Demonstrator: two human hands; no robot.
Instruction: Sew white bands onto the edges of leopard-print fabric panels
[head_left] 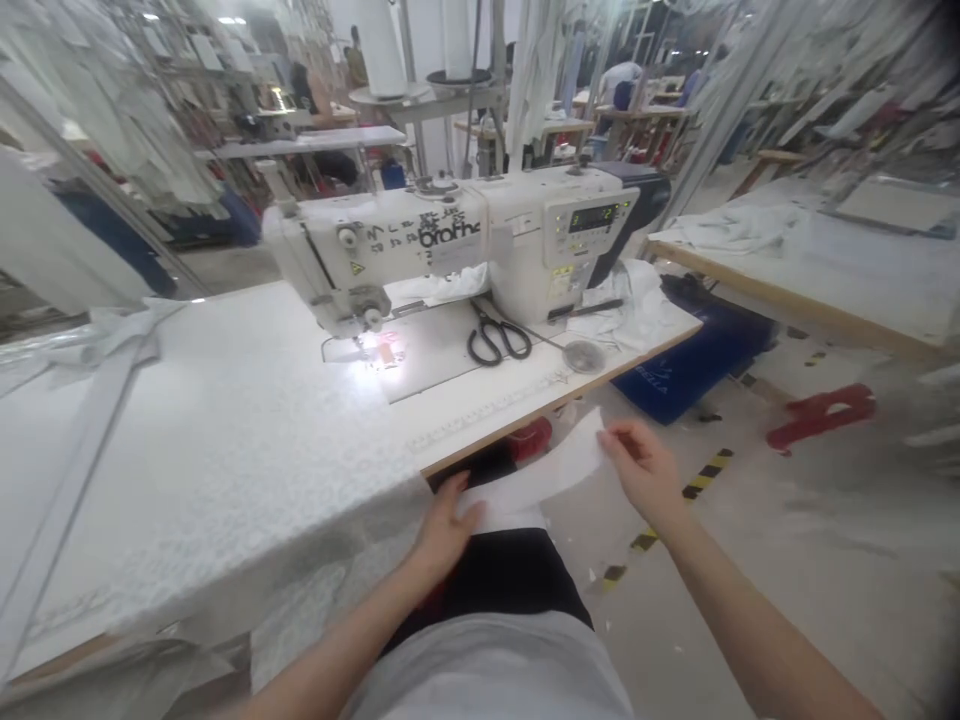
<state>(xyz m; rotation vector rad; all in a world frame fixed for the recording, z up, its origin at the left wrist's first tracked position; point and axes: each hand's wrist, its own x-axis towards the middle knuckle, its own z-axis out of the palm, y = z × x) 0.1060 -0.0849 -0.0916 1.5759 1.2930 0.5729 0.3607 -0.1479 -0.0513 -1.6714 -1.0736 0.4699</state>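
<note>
A white fabric strip stretches between both hands, below the table's front edge and over my lap. My left hand pinches the strip's lower end against my dark trousers. My right hand grips the upper end, fingers closed on it. A white sewing machine stands on the table beyond, its lamp lit over the needle area. White lace fabric covers the left part of the table and hangs over its edge.
Black scissors and a small round dish lie on the table by the machine. White cloth is piled at its right end. A blue bag and a red object sit on the floor. Another table stands to the right.
</note>
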